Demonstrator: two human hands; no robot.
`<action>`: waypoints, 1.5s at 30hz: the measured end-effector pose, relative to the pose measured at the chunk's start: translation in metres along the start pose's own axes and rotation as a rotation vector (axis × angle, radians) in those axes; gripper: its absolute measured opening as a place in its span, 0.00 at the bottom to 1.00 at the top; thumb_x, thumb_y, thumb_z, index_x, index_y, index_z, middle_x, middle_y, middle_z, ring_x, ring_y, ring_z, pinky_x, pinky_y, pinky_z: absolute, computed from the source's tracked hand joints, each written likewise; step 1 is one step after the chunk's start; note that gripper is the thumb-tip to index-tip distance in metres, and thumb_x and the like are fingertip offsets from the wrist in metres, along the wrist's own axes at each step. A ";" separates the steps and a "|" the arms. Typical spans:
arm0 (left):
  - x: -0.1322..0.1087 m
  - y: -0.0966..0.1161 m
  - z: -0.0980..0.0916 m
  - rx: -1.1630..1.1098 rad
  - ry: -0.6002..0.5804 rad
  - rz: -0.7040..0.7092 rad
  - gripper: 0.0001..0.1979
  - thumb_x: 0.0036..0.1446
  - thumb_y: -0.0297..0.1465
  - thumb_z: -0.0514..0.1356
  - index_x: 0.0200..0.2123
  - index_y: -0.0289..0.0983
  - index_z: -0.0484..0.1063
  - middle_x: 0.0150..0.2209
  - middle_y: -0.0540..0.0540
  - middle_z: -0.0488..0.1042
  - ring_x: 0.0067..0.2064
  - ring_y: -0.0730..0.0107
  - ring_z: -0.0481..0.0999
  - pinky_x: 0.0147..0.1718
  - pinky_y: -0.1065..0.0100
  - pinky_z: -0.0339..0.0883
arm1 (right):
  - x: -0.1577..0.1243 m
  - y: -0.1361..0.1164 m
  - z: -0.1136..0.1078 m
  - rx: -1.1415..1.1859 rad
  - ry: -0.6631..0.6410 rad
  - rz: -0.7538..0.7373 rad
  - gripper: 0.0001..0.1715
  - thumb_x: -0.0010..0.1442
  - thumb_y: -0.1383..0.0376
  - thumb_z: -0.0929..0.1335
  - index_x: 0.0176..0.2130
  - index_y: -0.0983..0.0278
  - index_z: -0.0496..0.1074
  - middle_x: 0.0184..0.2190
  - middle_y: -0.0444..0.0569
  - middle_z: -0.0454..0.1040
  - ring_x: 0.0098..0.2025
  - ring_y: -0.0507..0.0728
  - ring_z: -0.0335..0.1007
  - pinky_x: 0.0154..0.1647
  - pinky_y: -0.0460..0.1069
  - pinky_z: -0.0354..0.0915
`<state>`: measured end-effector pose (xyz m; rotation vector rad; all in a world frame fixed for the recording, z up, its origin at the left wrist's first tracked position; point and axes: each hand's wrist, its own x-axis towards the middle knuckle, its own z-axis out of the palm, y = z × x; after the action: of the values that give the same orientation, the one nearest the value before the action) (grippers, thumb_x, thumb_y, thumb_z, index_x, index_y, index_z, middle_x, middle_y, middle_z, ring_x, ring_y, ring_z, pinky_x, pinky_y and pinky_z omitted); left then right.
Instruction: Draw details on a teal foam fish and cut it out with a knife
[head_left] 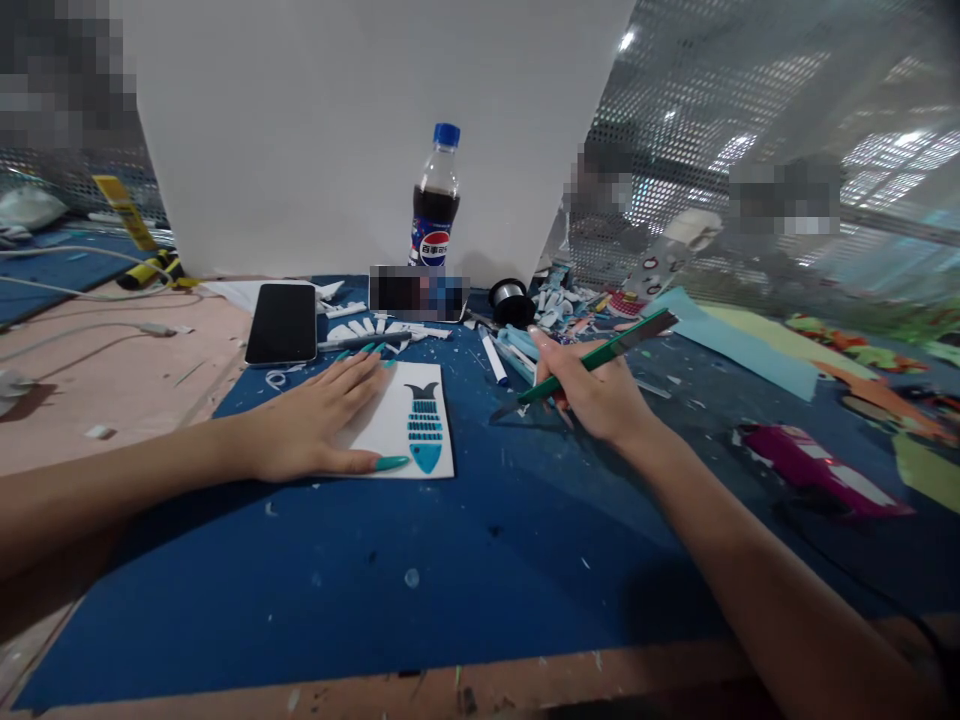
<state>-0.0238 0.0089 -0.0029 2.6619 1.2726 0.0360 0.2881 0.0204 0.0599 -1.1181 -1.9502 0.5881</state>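
Note:
My left hand [315, 420] lies flat, fingers stretched out, on a white card [401, 425] that bears a blue fish cut-out [425, 428]. The card rests on a dark blue cutting mat [450, 560]. My right hand [592, 390] is closed round a green craft knife [600, 355], held like a pen to the right of the card. The blade tip points down-left and hovers just above the mat, apart from the card.
A black phone [282, 322] lies behind my left hand. A cola bottle [435, 200] stands at the back before a white board. Paper scraps, pens, a wire spool [510, 298], coloured sheets and a magenta paper car [817, 470] lie to the right. Cables lie at the left.

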 end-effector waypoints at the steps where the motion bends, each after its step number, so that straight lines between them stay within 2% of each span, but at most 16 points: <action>1: 0.000 0.000 0.000 0.000 -0.009 -0.005 0.51 0.58 0.63 0.43 0.71 0.35 0.33 0.71 0.38 0.28 0.71 0.42 0.31 0.66 0.45 0.37 | 0.001 0.001 -0.002 0.011 -0.048 0.017 0.36 0.62 0.42 0.64 0.13 0.60 0.64 0.08 0.42 0.56 0.13 0.49 0.54 0.17 0.49 0.53; 5: 0.000 0.001 -0.004 -0.002 -0.027 -0.005 0.51 0.58 0.62 0.45 0.71 0.33 0.33 0.71 0.36 0.29 0.70 0.39 0.32 0.66 0.44 0.38 | 0.002 0.003 -0.008 0.063 -0.225 0.121 0.35 0.63 0.41 0.62 0.16 0.60 0.63 0.09 0.41 0.57 0.13 0.49 0.52 0.19 0.49 0.53; 8: 0.000 0.001 -0.006 -0.002 -0.032 0.029 0.49 0.60 0.60 0.45 0.71 0.35 0.30 0.71 0.36 0.28 0.70 0.40 0.32 0.66 0.43 0.38 | 0.002 0.003 -0.010 0.089 -0.270 0.152 0.33 0.64 0.44 0.62 0.17 0.60 0.63 0.09 0.39 0.53 0.13 0.49 0.47 0.19 0.49 0.50; 13: 0.000 0.003 -0.007 -0.001 -0.063 -0.012 0.51 0.59 0.61 0.45 0.71 0.33 0.30 0.71 0.37 0.26 0.70 0.41 0.30 0.66 0.43 0.37 | 0.003 0.002 -0.009 0.095 -0.243 0.152 0.32 0.65 0.50 0.64 0.15 0.60 0.59 0.11 0.40 0.51 0.16 0.50 0.46 0.21 0.50 0.47; 19: -0.001 0.002 -0.004 -0.008 -0.043 -0.007 0.50 0.59 0.62 0.43 0.71 0.33 0.33 0.71 0.37 0.27 0.71 0.41 0.31 0.66 0.44 0.37 | 0.000 -0.003 -0.011 0.020 -0.156 0.132 0.30 0.64 0.52 0.64 0.16 0.60 0.56 0.14 0.41 0.51 0.18 0.51 0.46 0.23 0.51 0.44; 24: -0.001 -0.009 0.009 0.010 0.045 0.033 0.49 0.59 0.62 0.44 0.71 0.37 0.31 0.71 0.40 0.27 0.71 0.43 0.32 0.66 0.46 0.37 | -0.001 0.002 -0.011 0.078 -0.202 0.182 0.31 0.65 0.54 0.64 0.16 0.60 0.52 0.15 0.40 0.48 0.18 0.50 0.42 0.23 0.51 0.44; 26: 0.000 -0.010 0.011 0.014 0.060 0.038 0.50 0.59 0.61 0.45 0.71 0.37 0.32 0.72 0.40 0.28 0.71 0.43 0.33 0.67 0.47 0.38 | 0.001 0.007 -0.011 0.094 -0.223 0.191 0.30 0.64 0.55 0.65 0.16 0.60 0.53 0.14 0.40 0.48 0.18 0.51 0.43 0.22 0.51 0.45; 30: 0.001 -0.002 0.001 0.008 -0.015 -0.003 0.51 0.57 0.62 0.44 0.71 0.32 0.36 0.71 0.37 0.30 0.71 0.41 0.34 0.67 0.47 0.38 | 0.005 0.013 -0.014 0.158 -0.230 0.200 0.31 0.63 0.54 0.65 0.14 0.60 0.55 0.12 0.40 0.49 0.16 0.49 0.45 0.21 0.50 0.46; 33: 0.001 0.004 -0.007 0.002 -0.053 -0.016 0.52 0.57 0.63 0.43 0.71 0.31 0.35 0.71 0.36 0.28 0.71 0.42 0.31 0.67 0.47 0.36 | 0.004 0.014 -0.011 0.107 -0.150 0.154 0.32 0.65 0.51 0.64 0.16 0.61 0.53 0.12 0.38 0.49 0.15 0.47 0.44 0.20 0.49 0.48; 37: 0.000 0.005 -0.008 0.008 -0.068 -0.029 0.53 0.57 0.63 0.42 0.71 0.31 0.33 0.71 0.36 0.27 0.71 0.43 0.30 0.66 0.44 0.35 | -0.001 0.012 0.001 0.012 -0.029 0.080 0.25 0.67 0.50 0.63 0.24 0.61 0.58 0.13 0.37 0.56 0.14 0.47 0.50 0.18 0.47 0.49; 40: 0.000 0.006 -0.007 0.015 -0.070 -0.040 0.53 0.57 0.64 0.41 0.71 0.30 0.33 0.71 0.36 0.27 0.71 0.44 0.29 0.66 0.43 0.36 | -0.003 0.012 0.011 0.058 -0.052 0.120 0.12 0.66 0.56 0.66 0.36 0.60 0.62 0.12 0.32 0.55 0.12 0.47 0.49 0.14 0.45 0.47; 42: 0.001 0.007 -0.008 0.019 -0.079 -0.043 0.54 0.57 0.64 0.41 0.70 0.28 0.34 0.71 0.34 0.27 0.71 0.43 0.29 0.66 0.43 0.36 | -0.003 0.012 0.016 0.155 -0.086 0.140 0.11 0.63 0.57 0.69 0.40 0.60 0.64 0.12 0.32 0.59 0.11 0.48 0.53 0.13 0.45 0.51; 45: 0.002 0.009 -0.010 0.018 -0.073 -0.024 0.53 0.57 0.63 0.42 0.70 0.28 0.35 0.71 0.34 0.28 0.71 0.43 0.30 0.65 0.42 0.37 | -0.001 0.013 0.020 0.332 -0.079 0.120 0.12 0.57 0.59 0.73 0.35 0.62 0.68 0.19 0.41 0.71 0.18 0.52 0.68 0.17 0.47 0.65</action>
<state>-0.0173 0.0064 0.0079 2.6368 1.2876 -0.0756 0.2790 0.0260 0.0389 -1.0166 -1.7760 0.9946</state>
